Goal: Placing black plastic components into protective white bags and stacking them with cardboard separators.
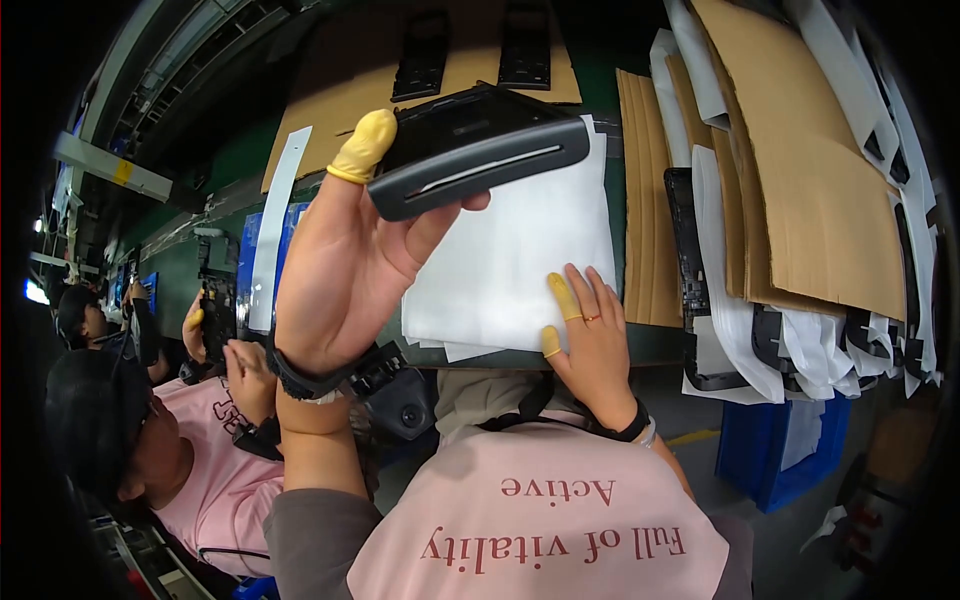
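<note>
Left hand [345, 265]: raised above the bench edge, fingers curled around one end of a black plastic part [478, 148]; yellow finger cot on the fingertip at the part's upper left corner, thumb pressed under its lower edge.
Black plastic part: long, dark, with a pale slot along its front face; held in the air, tilted, over the stack of white sheets [515, 265].
Right hand [592, 340]: flat on the lower right corner of the white sheets, fingers spread and open, grasping nothing; yellow cots on two fingers, a ring on one.
White sheets: piled at the near edge of the green bench [230, 160], edges slightly fanned.
Cardboard sheets [800, 170]: brown, stacked to the right, overlapping more white sheets and black parts.
Blue bin [775, 455]: below the bench, right side.
Co-worker [190, 450]: to the left, pink shirt, hands on a dark object; details too small to tell.
</note>
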A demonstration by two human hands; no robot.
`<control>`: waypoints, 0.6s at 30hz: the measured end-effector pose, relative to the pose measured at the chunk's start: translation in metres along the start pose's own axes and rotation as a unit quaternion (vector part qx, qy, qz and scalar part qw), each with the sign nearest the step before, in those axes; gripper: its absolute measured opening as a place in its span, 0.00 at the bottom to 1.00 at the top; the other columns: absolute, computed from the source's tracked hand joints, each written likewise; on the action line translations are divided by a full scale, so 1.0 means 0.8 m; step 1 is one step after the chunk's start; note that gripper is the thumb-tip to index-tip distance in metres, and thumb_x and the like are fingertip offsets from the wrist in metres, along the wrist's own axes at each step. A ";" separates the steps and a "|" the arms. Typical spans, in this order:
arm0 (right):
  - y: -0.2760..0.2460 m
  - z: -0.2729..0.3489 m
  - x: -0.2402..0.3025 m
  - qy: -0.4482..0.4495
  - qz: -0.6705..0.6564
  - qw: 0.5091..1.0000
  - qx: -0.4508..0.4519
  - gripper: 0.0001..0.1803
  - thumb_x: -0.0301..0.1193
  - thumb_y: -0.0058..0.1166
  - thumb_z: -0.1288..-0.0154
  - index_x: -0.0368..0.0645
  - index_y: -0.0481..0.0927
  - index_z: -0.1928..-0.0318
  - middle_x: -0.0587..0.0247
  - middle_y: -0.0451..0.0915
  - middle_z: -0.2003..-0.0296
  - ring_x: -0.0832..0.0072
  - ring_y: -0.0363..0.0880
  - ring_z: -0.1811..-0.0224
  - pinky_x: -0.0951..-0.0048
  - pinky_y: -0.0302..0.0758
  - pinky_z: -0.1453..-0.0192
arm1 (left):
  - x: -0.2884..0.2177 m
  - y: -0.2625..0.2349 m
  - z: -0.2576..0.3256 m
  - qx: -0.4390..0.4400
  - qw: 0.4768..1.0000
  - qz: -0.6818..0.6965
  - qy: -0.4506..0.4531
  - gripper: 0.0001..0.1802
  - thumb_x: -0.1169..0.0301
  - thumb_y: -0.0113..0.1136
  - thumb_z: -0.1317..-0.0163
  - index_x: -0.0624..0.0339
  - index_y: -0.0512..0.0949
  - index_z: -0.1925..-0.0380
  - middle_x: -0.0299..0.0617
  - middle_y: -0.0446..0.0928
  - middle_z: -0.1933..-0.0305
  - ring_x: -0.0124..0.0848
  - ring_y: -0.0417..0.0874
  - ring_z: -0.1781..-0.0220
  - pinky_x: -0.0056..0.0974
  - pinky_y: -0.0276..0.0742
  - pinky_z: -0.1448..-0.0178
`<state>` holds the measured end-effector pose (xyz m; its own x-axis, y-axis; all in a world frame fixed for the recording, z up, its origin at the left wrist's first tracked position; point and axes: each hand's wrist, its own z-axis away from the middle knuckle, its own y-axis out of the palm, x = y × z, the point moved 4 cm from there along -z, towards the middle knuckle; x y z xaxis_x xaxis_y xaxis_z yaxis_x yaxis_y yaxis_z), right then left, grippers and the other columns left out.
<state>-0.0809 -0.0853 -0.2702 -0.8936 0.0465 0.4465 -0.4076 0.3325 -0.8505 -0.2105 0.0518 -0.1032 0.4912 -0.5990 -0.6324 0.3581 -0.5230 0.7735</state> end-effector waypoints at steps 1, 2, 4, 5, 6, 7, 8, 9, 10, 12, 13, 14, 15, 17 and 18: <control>0.000 -0.001 0.001 -0.002 0.000 1.000 -0.002 0.29 0.34 0.51 0.44 0.40 0.69 0.40 0.56 0.61 0.36 0.54 0.56 0.33 0.53 0.55 0.31 | 0.000 -0.002 0.001 0.002 1.000 -0.005 0.000 0.26 0.58 0.38 0.27 0.74 0.67 0.46 0.54 0.76 0.51 0.40 0.80 0.51 0.34 0.81 0.47; -0.001 -0.001 -0.001 -0.002 -0.002 1.000 -0.004 0.29 0.35 0.51 0.44 0.40 0.69 0.40 0.56 0.61 0.36 0.54 0.56 0.33 0.53 0.55 0.31 | 0.001 -0.003 0.000 0.008 1.000 -0.010 -0.004 0.25 0.58 0.38 0.27 0.72 0.68 0.46 0.53 0.76 0.50 0.39 0.80 0.50 0.35 0.80 0.46; -0.006 0.001 -0.005 0.001 -0.002 1.000 -0.011 0.29 0.35 0.51 0.44 0.40 0.69 0.40 0.55 0.61 0.36 0.54 0.56 0.33 0.53 0.55 0.31 | 0.014 -0.004 0.002 -0.109 0.994 0.001 0.013 0.22 0.63 0.42 0.28 0.68 0.64 0.42 0.50 0.74 0.50 0.40 0.80 0.53 0.38 0.83 0.51; -0.010 0.002 -0.002 -0.001 -0.006 1.000 -0.005 0.29 0.35 0.51 0.44 0.40 0.68 0.40 0.55 0.61 0.36 0.54 0.56 0.33 0.53 0.55 0.31 | 0.019 -0.004 0.007 -0.109 0.994 -0.009 0.007 0.21 0.63 0.43 0.29 0.67 0.64 0.43 0.48 0.75 0.53 0.38 0.81 0.56 0.36 0.83 0.55; -0.007 0.000 -0.005 0.001 -0.008 1.000 0.000 0.29 0.35 0.51 0.44 0.40 0.68 0.40 0.55 0.61 0.36 0.54 0.56 0.33 0.53 0.55 0.31 | 0.029 -0.018 0.007 -0.106 0.994 -0.018 -0.003 0.20 0.63 0.44 0.30 0.66 0.65 0.45 0.45 0.75 0.56 0.37 0.81 0.60 0.35 0.82 0.59; -0.006 0.001 -0.007 0.007 -0.008 1.000 0.003 0.29 0.35 0.51 0.44 0.41 0.69 0.40 0.56 0.61 0.36 0.55 0.56 0.33 0.54 0.55 0.30 | 0.040 -0.022 0.012 -0.029 0.998 0.053 -0.025 0.19 0.64 0.45 0.31 0.64 0.67 0.46 0.40 0.72 0.63 0.32 0.78 0.67 0.32 0.77 0.65; -0.004 0.001 -0.013 0.015 -0.008 1.000 -0.012 0.29 0.35 0.51 0.44 0.41 0.69 0.40 0.56 0.61 0.36 0.55 0.56 0.33 0.54 0.55 0.30 | 0.057 -0.035 0.014 0.047 0.989 0.127 -0.056 0.17 0.64 0.46 0.32 0.62 0.69 0.48 0.36 0.69 0.69 0.27 0.75 0.75 0.29 0.72 0.71; -0.003 0.001 -0.006 0.007 -0.011 1.000 -0.005 0.29 0.35 0.51 0.43 0.41 0.69 0.40 0.56 0.61 0.35 0.55 0.56 0.33 0.54 0.54 0.30 | 0.065 -0.045 0.027 0.065 0.976 0.198 -0.063 0.17 0.62 0.46 0.32 0.61 0.69 0.51 0.35 0.65 0.73 0.26 0.71 0.80 0.28 0.68 0.76; -0.003 0.001 -0.002 0.004 -0.008 1.000 0.005 0.29 0.35 0.51 0.43 0.42 0.70 0.40 0.57 0.61 0.35 0.56 0.56 0.32 0.55 0.54 0.30 | 0.080 -0.056 0.035 0.084 0.955 0.275 -0.074 0.17 0.60 0.46 0.33 0.61 0.70 0.53 0.34 0.62 0.77 0.24 0.66 0.85 0.26 0.64 0.80; -0.005 0.002 0.000 0.001 -0.008 1.000 0.002 0.28 0.36 0.51 0.43 0.42 0.71 0.41 0.57 0.61 0.35 0.56 0.56 0.32 0.55 0.53 0.29 | 0.113 -0.076 0.044 0.135 0.925 0.338 -0.109 0.17 0.57 0.45 0.33 0.60 0.70 0.58 0.33 0.59 0.81 0.23 0.62 0.87 0.27 0.60 0.84; -0.006 0.003 0.000 -0.002 -0.007 1.000 0.002 0.28 0.36 0.51 0.44 0.42 0.72 0.42 0.57 0.61 0.35 0.56 0.56 0.32 0.55 0.53 0.29 | 0.119 -0.088 0.045 0.135 0.926 0.336 -0.107 0.17 0.57 0.45 0.33 0.60 0.70 0.58 0.33 0.59 0.81 0.23 0.62 0.87 0.27 0.60 0.84; -0.008 0.002 0.000 -0.003 -0.004 1.000 0.000 0.27 0.36 0.51 0.44 0.42 0.72 0.42 0.57 0.61 0.35 0.56 0.56 0.32 0.55 0.53 0.30 | 0.123 -0.093 0.042 0.167 0.921 0.334 -0.112 0.17 0.57 0.46 0.33 0.60 0.70 0.60 0.32 0.58 0.83 0.23 0.63 0.87 0.28 0.61 0.83; -0.009 0.004 0.000 -0.007 -0.003 1.000 -0.003 0.27 0.36 0.51 0.44 0.42 0.72 0.42 0.57 0.61 0.35 0.56 0.56 0.32 0.55 0.53 0.30 | 0.123 -0.095 0.042 0.199 0.915 0.331 -0.117 0.17 0.56 0.46 0.33 0.60 0.70 0.61 0.31 0.56 0.84 0.23 0.63 0.87 0.28 0.61 0.83; -0.013 0.007 -0.002 0.009 -0.005 1.000 -0.003 0.27 0.35 0.51 0.44 0.42 0.73 0.43 0.56 0.62 0.36 0.56 0.56 0.32 0.55 0.54 0.30 | 0.106 -0.102 0.037 0.136 0.950 0.266 -0.088 0.17 0.56 0.46 0.33 0.59 0.71 0.62 0.32 0.59 0.83 0.22 0.65 0.85 0.28 0.65 0.80; -0.012 0.006 -0.002 0.009 -0.001 1.000 -0.010 0.27 0.35 0.51 0.44 0.42 0.73 0.43 0.56 0.62 0.36 0.56 0.56 0.32 0.55 0.54 0.30 | 0.090 -0.114 0.032 0.069 0.975 0.204 -0.058 0.17 0.56 0.46 0.33 0.59 0.71 0.62 0.33 0.61 0.82 0.22 0.67 0.83 0.29 0.68 0.77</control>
<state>-0.0767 -0.0932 -0.2639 -0.8893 0.0627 0.4530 -0.4050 0.3523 -0.8437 -0.2282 0.0405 -0.2203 0.4749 -0.8342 -0.2803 0.0368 -0.2994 0.9534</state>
